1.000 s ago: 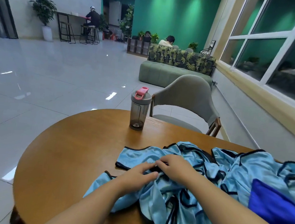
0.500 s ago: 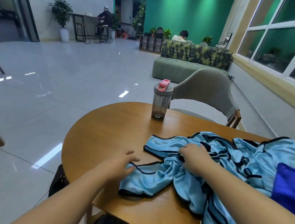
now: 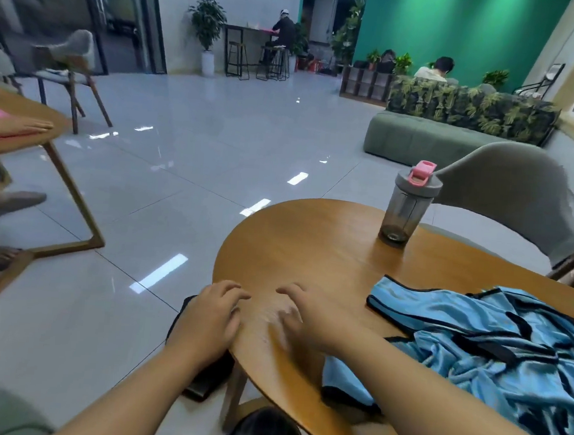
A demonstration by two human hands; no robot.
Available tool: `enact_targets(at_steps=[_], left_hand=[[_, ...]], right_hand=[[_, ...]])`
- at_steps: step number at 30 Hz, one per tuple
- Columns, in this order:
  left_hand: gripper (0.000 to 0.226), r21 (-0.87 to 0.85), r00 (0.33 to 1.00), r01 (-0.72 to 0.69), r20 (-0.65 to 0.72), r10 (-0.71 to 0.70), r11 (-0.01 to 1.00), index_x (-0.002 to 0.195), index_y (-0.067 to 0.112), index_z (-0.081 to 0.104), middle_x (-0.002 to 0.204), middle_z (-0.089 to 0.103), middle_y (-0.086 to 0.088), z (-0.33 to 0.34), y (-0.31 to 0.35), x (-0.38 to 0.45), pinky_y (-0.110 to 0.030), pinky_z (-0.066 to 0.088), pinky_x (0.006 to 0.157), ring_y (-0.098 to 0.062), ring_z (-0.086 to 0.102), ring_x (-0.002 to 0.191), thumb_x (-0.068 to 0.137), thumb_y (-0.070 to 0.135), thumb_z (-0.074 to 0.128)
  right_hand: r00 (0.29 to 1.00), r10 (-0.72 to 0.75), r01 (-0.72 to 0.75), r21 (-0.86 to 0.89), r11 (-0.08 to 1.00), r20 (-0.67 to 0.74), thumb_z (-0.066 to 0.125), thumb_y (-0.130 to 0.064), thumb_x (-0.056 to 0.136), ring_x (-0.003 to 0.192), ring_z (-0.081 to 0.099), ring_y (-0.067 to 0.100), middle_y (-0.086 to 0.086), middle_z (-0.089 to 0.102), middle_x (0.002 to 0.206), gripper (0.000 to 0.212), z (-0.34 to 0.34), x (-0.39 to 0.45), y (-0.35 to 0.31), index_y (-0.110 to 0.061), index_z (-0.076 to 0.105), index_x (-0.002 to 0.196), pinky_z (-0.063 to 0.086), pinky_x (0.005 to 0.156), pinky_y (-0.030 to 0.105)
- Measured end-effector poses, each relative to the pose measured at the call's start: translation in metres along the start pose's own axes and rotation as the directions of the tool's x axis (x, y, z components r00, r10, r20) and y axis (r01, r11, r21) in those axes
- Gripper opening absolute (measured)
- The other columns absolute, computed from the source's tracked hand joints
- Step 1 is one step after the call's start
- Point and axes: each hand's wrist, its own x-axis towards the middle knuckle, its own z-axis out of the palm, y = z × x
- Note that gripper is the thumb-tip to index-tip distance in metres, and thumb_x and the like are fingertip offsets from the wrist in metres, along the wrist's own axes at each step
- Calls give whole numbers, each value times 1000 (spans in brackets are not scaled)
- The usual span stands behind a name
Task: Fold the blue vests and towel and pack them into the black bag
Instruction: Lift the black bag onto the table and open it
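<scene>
Both hands — left (image 3: pixel 211 314), right (image 3: pixel 300 316) — hover loose and empty over the table (image 3: pixel 310 246) edge. The vests (image 3: pixel 485 339) lie heaped to the right — untouched.

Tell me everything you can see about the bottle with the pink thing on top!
The shaker bottle stands upright on the far part of the round wooden table. Its body looks like smoky grey see-through plastic and seems empty. It has a grey lid with a pink flip cap. Nothing touches it but the table; both hands and the blue vests are well away from it.
</scene>
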Motion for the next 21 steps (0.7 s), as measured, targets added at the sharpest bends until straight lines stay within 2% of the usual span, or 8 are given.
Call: enact_targets(at_steps=[4,6,10,13,17,21], left_hand=[[14,-67,974,194,-105,-200,979,99,20,60,100,54,7,5,-41,-6,-29,45,82,-16,52,99,89,13,54],[13,-82,957,260,-109,-268,962,96,20,59,96,53,7,12,-59,-8,-29,44,80,-16,52,97,89,11,54],[20,-75,936,345,-51,-349,935,105,22,60,106,54,7,32,-102,-5,-30,44,87,-14,50,104,89,13,52],[23,-47,910,415,19,-414,909,112,22,58,112,53,5,53,-134,0,-31,44,92,-15,48,109,91,16,50],[26,26,860,495,133,-493,869,118,26,53,120,51,7,87,-165,-2,-29,42,91,-15,45,113,92,21,48],[33,73,822,507,261,-507,859,126,29,48,129,45,10,126,-183,-5,-24,37,93,-11,42,119,94,23,47]], right_hand=[[995,-84,87,64,994,-50,46,-35,98,131,39,15,-6,38,147,48,24,38,-25,-25,37,144,33,105,30],[992,-110,114,56,992,-62,46,-38,98,137,32,15,-6,35,150,49,33,56,-31,-25,37,144,29,111,31],[988,-154,154,24,988,-12,47,-43,97,147,13,18,-4,27,156,51,48,103,-42,-26,38,143,18,119,45],[986,-164,165,24,986,-11,47,-45,96,147,11,16,-5,29,155,49,57,141,-47,-27,42,141,13,119,49],[985,-170,171,29,985,-34,46,-46,95,147,7,14,-5,27,156,47,70,179,-48,-29,46,138,3,120,46],[975,-219,220,-80,972,26,41,-48,95,148,3,12,-7,24,157,47,74,217,-50,-32,44,139,-5,118,41]])
